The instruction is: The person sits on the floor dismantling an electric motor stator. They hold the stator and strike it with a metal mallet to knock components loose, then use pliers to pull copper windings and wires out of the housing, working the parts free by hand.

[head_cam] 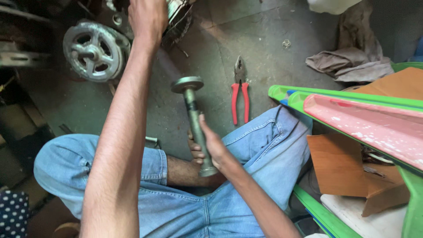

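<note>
My right hand [210,147] grips a grey metal shaft [194,115] with a round flange at its far end, holding it over my lap. My left hand [147,17] reaches far forward and rests on a motor-like metal part [178,13] at the top edge; how its fingers sit there is partly hidden. A round spoked metal wheel [94,50] lies just left of that arm. Red-handled pliers [240,92] lie on the grey floor, to the right of the shaft.
I sit cross-legged in blue jeans [246,176] on a concrete floor. Stacked green and pink plastic trays [352,110] and brown boards [339,165] crowd the right. Grey rags [348,64] lie at the upper right. Dark machine parts [17,53] fill the left.
</note>
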